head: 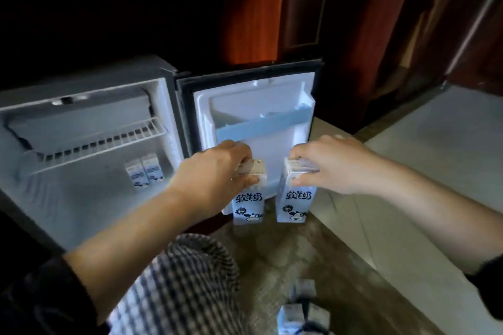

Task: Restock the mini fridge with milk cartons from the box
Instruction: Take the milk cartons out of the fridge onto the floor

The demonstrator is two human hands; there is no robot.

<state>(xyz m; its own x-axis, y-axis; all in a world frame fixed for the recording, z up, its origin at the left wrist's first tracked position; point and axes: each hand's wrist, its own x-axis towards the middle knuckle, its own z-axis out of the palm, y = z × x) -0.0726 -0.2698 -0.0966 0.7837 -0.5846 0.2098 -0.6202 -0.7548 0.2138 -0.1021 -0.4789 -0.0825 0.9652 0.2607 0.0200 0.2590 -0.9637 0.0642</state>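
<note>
1. Cardboard with a glossy white and pale-blue print and a cartoon cow forms two tall rectangular milk cartons in the head view. The left carton (248,209) and the right carton (295,204) hang upright, side by side, before the open fridge door (255,106).
2. The mini fridge (89,198) has a smooth white lining and a thin wire shelf (103,141). Two small cartons (144,173) stand together on its floor.
3. The left hand (215,171) grips the left carton's top, fingers curled over it. The right hand (332,163) pinches the right carton's top the same way.
4. Both forearms reach forward, palms down.
5. More cartons (296,310), blurred, lie low beside checked fabric (185,285).
</note>
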